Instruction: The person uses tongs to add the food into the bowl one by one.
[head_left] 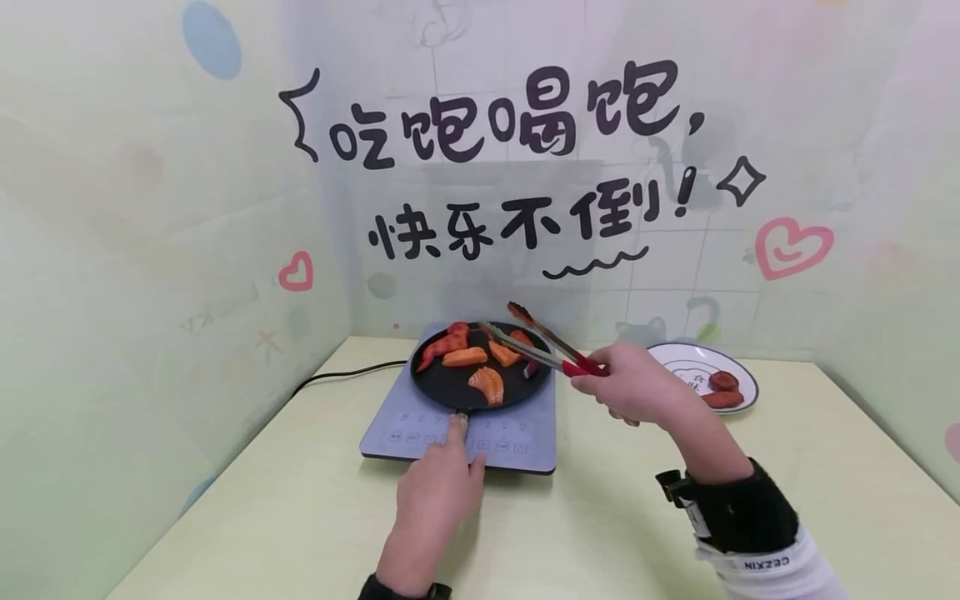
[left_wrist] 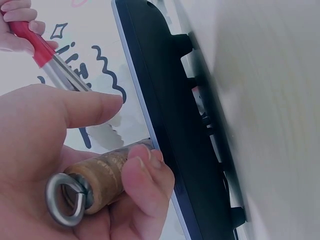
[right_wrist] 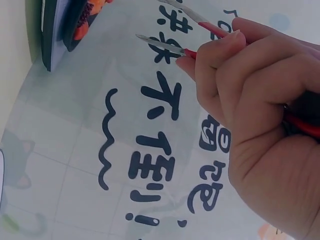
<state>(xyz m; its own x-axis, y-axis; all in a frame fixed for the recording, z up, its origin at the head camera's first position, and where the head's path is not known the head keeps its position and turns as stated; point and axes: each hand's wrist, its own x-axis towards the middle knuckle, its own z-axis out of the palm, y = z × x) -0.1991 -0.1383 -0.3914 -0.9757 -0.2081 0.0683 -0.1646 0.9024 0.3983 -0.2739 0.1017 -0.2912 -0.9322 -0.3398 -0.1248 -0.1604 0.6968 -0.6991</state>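
A black frying pan (head_left: 435,385) sits on an induction cooktop (head_left: 390,421). My left hand (head_left: 438,492) holds its wooden handle (left_wrist: 102,182), which ends in a metal ring (left_wrist: 65,200); the fingers curl beneath it. In the pan lie a red wing-like piece (head_left: 447,343), an orange strip (head_left: 465,357), a striped orange slice (head_left: 487,385) and other pieces. My right hand (head_left: 637,385) grips red-handled metal tongs (head_left: 536,351). Their arms are spread above the pan's right half, with nothing visible between the tips.
Right of the cooktop, a white plate (head_left: 675,357) bears a sausage-like piece (head_left: 722,400) and a round reddish one (head_left: 723,381). A black cord (head_left: 348,372) runs off to the left. The lettered wall (head_left: 480,287) stands close behind the pan.
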